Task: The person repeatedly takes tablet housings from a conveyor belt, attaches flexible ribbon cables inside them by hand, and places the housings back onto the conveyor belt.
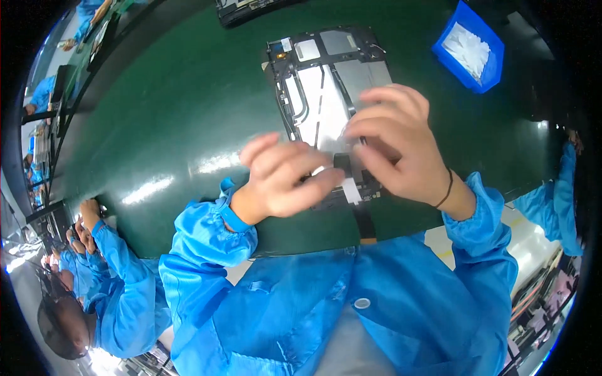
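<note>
A flat electronic device assembly (307,103) lies on the green table in front of me, with silver panels, a black frame and thin dark cables. Over its lower left edge is my left hand (279,178), its curved fingers apart and slightly blurred. My right hand (404,147) hovers over the lower right side, fingers spread and bent, thumb apart from the forefinger. I make out nothing held in either hand, though blur could hide something small. Between the hands, a white tab (352,191) shows on the assembly. A dark flat strip (364,224) extends from there toward the table's near edge.
A blue bin (494,69) with white pieces in it stands at the far right. Another dark device (251,11) sits at the far edge. To my left, a co-worker in a blue sleeve (128,269) reaches onto the table. Another blue sleeve (552,207) is at the right.
</note>
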### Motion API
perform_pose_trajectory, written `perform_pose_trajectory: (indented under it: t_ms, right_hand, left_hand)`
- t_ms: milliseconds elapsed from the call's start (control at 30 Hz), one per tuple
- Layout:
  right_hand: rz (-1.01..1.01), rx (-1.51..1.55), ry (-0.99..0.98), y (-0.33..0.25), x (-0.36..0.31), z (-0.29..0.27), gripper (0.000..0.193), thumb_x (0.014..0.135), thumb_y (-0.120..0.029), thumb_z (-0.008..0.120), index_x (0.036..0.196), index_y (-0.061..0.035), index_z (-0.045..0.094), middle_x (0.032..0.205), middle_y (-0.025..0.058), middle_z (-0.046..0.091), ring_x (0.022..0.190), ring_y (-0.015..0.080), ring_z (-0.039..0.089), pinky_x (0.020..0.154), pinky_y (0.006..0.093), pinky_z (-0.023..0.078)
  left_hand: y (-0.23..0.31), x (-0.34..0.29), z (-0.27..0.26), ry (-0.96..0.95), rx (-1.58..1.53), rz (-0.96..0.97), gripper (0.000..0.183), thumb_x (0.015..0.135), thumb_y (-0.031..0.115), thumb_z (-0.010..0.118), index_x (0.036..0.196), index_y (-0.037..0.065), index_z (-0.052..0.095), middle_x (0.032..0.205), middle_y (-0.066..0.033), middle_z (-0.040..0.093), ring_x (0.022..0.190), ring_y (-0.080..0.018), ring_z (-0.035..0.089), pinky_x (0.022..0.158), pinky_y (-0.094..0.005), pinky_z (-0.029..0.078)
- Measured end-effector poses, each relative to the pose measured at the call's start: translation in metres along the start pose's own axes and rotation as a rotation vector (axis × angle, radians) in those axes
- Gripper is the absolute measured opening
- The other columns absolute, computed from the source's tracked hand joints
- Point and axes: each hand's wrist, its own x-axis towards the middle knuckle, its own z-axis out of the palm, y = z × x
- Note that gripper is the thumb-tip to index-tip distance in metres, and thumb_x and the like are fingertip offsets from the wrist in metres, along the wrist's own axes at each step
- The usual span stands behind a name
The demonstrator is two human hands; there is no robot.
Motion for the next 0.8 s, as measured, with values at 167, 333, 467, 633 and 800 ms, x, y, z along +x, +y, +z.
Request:
perform_pose_trajectory:
  t_ms: [167,333,467,633,800]
  right_hand:
    - [-0.031,0.063,-0.088,-0.003,-0.001,0.007,0.017,0.075,-0.019,0.070,0.091,-0.0148,0.066,0.091,0.0010,0.062,0.109,0.0217,0.053,0.102,0.0449,0.027]
    - [-0.003,-0.088,-0.074,0.004,0.007,0.008,0.011,0.077,-0.019,0.070,0.084,-0.0138,0.064,0.086,0.0032,0.062,0.098,0.0216,0.057,0.096,0.0426,0.032]
    - [0.040,-0.344,0.303,0.041,0.023,-0.032,0.011,0.077,-0.016,0.069,0.085,-0.0104,0.063,0.086,0.0060,0.063,0.088,0.0276,0.060,0.083,0.0403,0.042]
    - [0.137,-1.013,0.485,0.111,0.002,-0.119,0.019,0.087,-0.025,0.068,0.098,-0.0100,0.072,0.087,0.0081,0.071,0.080,0.0182,0.068,0.073,0.0267,0.051]
    - [0.130,-0.951,0.470,0.100,-0.001,-0.097,0.023,0.087,-0.020,0.067,0.108,-0.0113,0.069,0.096,0.0095,0.069,0.090,0.0204,0.066,0.079,0.0297,0.050]
  left_hand:
    - [-0.003,-0.001,0.000,0.074,0.165,0.316,0.023,0.066,0.025,0.074,0.088,0.031,0.070,0.090,0.0107,0.061,0.089,-0.0115,0.052,0.089,-0.0355,0.035]
    - [-0.010,-0.002,0.000,0.072,-0.073,0.427,0.016,0.075,0.015,0.062,0.088,0.021,0.069,0.096,0.0058,0.065,0.095,-0.0130,0.058,0.094,-0.0314,0.037]
    - [-0.009,0.000,-0.005,-0.063,-0.290,0.149,0.021,0.075,0.010,0.064,0.093,0.018,0.071,0.091,0.0040,0.068,0.092,-0.0163,0.060,0.100,-0.0409,0.032]
    - [-0.010,0.034,0.009,-0.049,-0.507,-0.284,0.016,0.068,0.008,0.074,0.082,0.015,0.072,0.080,0.0039,0.065,0.087,-0.0159,0.058,0.103,-0.0411,0.025]
    - [-0.019,0.034,0.020,-0.041,-0.457,-0.383,0.012,0.068,0.011,0.077,0.078,0.014,0.071,0.077,0.0039,0.064,0.090,-0.0173,0.056,0.102,-0.0415,0.024]
